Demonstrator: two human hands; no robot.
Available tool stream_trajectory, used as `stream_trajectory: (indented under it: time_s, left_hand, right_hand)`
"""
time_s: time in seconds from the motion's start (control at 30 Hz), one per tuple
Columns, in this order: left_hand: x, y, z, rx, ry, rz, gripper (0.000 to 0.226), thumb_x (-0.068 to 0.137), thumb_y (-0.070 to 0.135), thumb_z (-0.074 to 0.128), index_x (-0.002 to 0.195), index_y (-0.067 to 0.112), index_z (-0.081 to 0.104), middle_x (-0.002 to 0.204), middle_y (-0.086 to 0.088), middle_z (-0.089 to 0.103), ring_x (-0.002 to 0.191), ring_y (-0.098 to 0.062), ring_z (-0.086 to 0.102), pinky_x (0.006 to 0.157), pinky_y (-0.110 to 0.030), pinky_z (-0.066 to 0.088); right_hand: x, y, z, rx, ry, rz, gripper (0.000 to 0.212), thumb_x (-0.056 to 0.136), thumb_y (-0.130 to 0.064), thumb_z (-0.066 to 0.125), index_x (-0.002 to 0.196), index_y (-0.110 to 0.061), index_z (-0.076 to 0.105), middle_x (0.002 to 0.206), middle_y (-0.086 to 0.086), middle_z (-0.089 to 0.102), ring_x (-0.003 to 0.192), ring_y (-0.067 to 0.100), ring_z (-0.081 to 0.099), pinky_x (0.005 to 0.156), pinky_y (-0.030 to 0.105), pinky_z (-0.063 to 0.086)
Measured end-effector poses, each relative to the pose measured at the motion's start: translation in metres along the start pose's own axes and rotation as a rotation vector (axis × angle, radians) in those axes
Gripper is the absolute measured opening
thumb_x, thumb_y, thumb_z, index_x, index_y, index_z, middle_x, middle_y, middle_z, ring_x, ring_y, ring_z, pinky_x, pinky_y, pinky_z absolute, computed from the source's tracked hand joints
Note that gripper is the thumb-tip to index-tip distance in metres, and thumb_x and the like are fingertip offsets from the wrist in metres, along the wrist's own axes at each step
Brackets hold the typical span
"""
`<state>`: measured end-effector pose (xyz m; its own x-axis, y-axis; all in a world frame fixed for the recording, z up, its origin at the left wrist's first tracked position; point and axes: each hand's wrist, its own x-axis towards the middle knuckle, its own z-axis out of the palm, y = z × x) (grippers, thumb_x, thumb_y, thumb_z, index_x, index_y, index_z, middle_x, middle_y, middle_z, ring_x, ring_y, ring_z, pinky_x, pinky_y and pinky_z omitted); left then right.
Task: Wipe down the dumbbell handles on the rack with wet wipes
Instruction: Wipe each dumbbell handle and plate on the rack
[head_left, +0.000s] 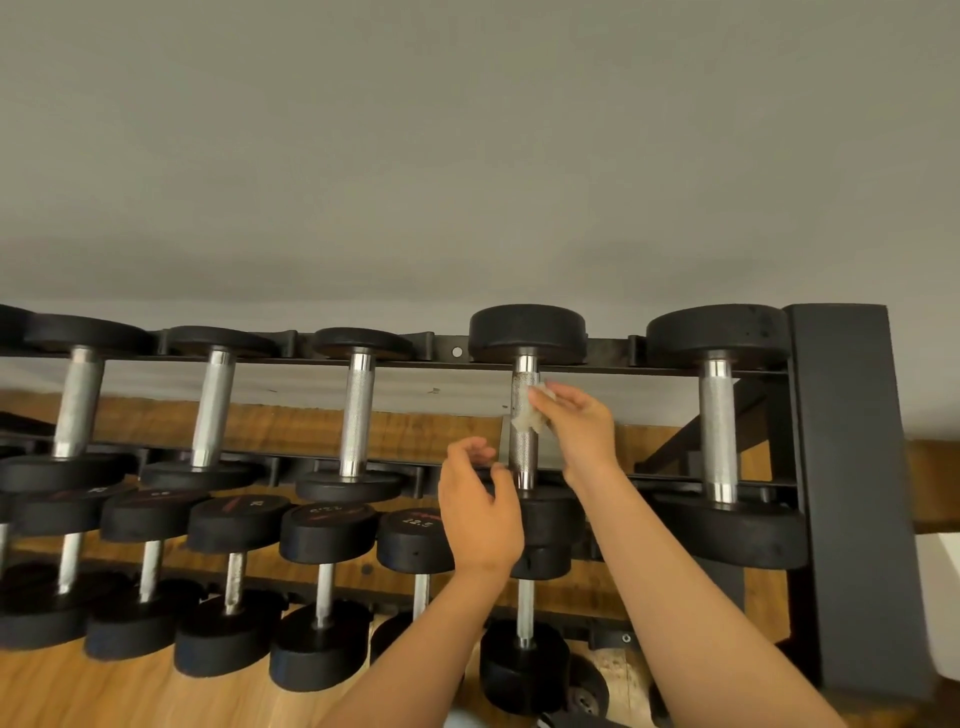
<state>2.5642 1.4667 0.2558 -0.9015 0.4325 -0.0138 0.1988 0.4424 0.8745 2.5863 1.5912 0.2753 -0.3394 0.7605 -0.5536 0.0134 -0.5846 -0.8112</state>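
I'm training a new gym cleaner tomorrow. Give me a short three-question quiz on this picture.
1. True or false: the left hand holds the wipe.
2. Counting from the rack's right post, which top-row handle is being wiped? A first, B second, C third.
3. Fill in: the left hand holds ____.
Key: 1 false, the right hand holds the wipe against the handle. 2 B. 3 nothing.
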Motion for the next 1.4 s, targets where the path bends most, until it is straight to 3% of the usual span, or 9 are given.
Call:
stream_trajectory:
  time_s: [0.2,0.37,0.53,0.67,0.77,0.9,1.03,1.23,1.4]
  left_hand:
    - [0.0,0.001,-0.001,-0.002,-0.006,-0.004,0.025,0.092,0.009,0.054,0.108,0.028,0.049,0.1,0.015,0.056,0.097,-0.003,0.055,0.083,-0.022,0.045]
    - [-0.001,0.001,-0.001,0.001,-0.003,0.0,0.024,0.092,0.01,0.054,0.107,0.028,0.05,0.098,0.014,0.057,0.094,-0.002,0.056,0.079,-0.021,0.045]
    - [-0.001,0.002,-0.002,-0.005,0.0,0.006,0.024,0.092,0.01,0.053,0.106,0.028,0.05,0.095,0.013,0.059,0.092,-0.004,0.057,0.08,-0.026,0.048]
    - [-0.002,0.002,-0.002,0.0,-0.002,0.008,0.023,0.092,0.011,0.053,0.106,0.029,0.049,0.094,0.013,0.059,0.091,-0.005,0.057,0.08,-0.03,0.05]
    - [-0.002,0.003,-0.002,0.0,-0.005,0.01,0.023,0.092,0.012,0.052,0.106,0.03,0.049,0.093,0.014,0.06,0.091,-0.005,0.057,0.082,-0.032,0.05]
    - [-0.002,0.003,-0.002,-0.004,-0.004,0.019,0.024,0.093,0.012,0.052,0.105,0.032,0.048,0.092,0.013,0.061,0.091,-0.006,0.058,0.082,-0.032,0.05]
    - [-0.002,0.002,-0.003,0.007,-0.006,0.013,0.023,0.093,0.012,0.052,0.105,0.032,0.047,0.092,0.013,0.061,0.091,-0.005,0.057,0.081,-0.029,0.048]
    - [-0.001,0.0,-0.002,0.003,-0.006,0.033,0.023,0.093,0.011,0.052,0.104,0.03,0.048,0.091,0.012,0.062,0.088,-0.005,0.057,0.078,-0.025,0.046]
    - [-0.001,-0.002,-0.001,-0.005,-0.012,0.04,0.023,0.094,0.01,0.052,0.104,0.03,0.047,0.091,0.01,0.062,0.087,-0.006,0.059,0.074,-0.017,0.042]
  right_hand:
    - [0.006,-0.004,0.012,0.09,0.111,-0.038,0.016,0.084,-0.005,0.072,0.097,-0.011,0.067,0.097,0.002,0.07,0.084,0.007,0.066,0.063,0.011,0.052]
    - [0.011,-0.012,0.02,0.113,0.097,0.006,0.024,0.082,-0.012,0.076,0.104,-0.01,0.065,0.09,-0.002,0.067,0.078,0.006,0.063,0.057,0.011,0.045]
    - [0.016,-0.006,0.018,0.115,0.154,-0.016,0.014,0.084,-0.011,0.073,0.097,-0.009,0.069,0.089,-0.001,0.069,0.088,0.014,0.066,0.084,0.027,0.055]
    - [0.021,-0.009,0.015,0.063,0.05,0.026,0.018,0.083,-0.016,0.076,0.097,-0.014,0.066,0.095,0.0,0.068,0.091,0.014,0.064,0.071,0.02,0.048]
    - [0.023,-0.008,0.01,0.05,0.064,0.009,0.004,0.086,-0.013,0.072,0.087,-0.015,0.068,0.088,0.0,0.069,0.091,0.015,0.064,0.075,0.021,0.051]
    - [0.02,-0.008,0.012,0.066,0.022,0.023,0.009,0.084,-0.014,0.074,0.091,-0.015,0.068,0.091,0.0,0.069,0.087,0.012,0.064,0.072,0.021,0.049]
    - [0.023,-0.013,0.005,-0.103,-0.082,0.007,0.017,0.085,-0.018,0.073,0.1,-0.01,0.069,0.099,0.003,0.071,0.091,0.013,0.065,0.078,0.021,0.051]
    - [0.006,0.006,-0.024,-0.318,-0.161,0.053,0.007,0.085,-0.021,0.073,0.087,-0.015,0.069,0.094,0.006,0.073,0.092,0.018,0.068,0.082,0.026,0.052]
    - [-0.004,0.013,-0.041,-0.47,-0.279,0.158,0.023,0.078,-0.017,0.08,0.094,-0.005,0.071,0.096,0.01,0.073,0.096,0.024,0.069,0.084,0.032,0.054]
